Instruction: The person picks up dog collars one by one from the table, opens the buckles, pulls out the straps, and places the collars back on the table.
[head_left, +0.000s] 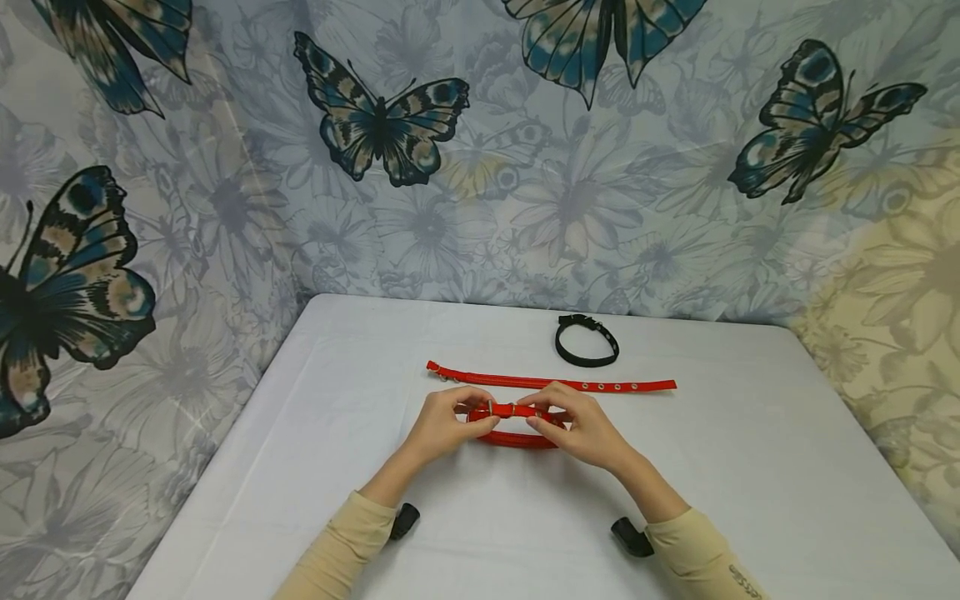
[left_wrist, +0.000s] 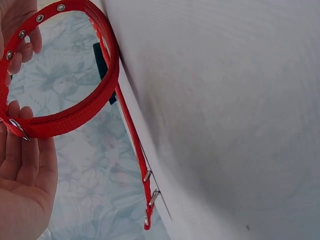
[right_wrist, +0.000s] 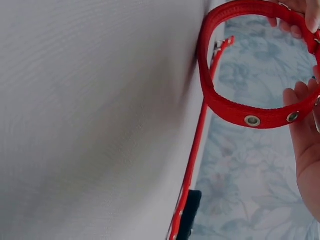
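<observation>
Both hands hold a red collar bent into a loop above the table. My left hand pinches it at the buckle end, by a metal ring. My right hand pinches the other side, where metal eyelets run along the strap. In the head view the two ends meet between the fingers; whether the buckle is fastened I cannot tell. The loop's lower side hangs close to the cloth. Just behind lies a second red collar, stretched out flat, with its buckle end to the left and eyelets to the right.
A black collar, closed in a ring, lies farther back on the white-covered table. Black wrist devices sit by both sleeves. A butterfly-patterned cloth wall stands behind and beside the table.
</observation>
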